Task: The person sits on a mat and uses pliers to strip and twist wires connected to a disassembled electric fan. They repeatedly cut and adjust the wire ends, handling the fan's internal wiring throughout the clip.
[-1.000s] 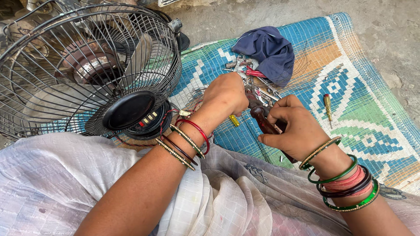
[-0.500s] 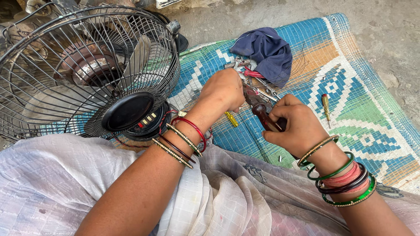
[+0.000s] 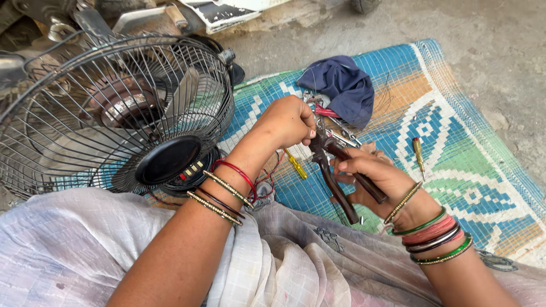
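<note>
**Pliers worked over a woven mat**

At centre frame, dark-handled pliers [image 3: 335, 170] sit in the right hand [image 3: 375, 182], fingers wrapped round one handle. The left hand [image 3: 287, 122] is curled shut just above, pinching something too small to identify at the plier tip. A caged fan [image 3: 114, 108] fills the upper left. Fingers so near the tip could get nipped if the pliers slip.

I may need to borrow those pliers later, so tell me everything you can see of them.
The pliers look like dark, worn metal with two long dark handles spread apart, angled down toward the lap. The right hand grips the handles; the left hand is at the head, hiding the tips. They are held above the woven mat.
</note>
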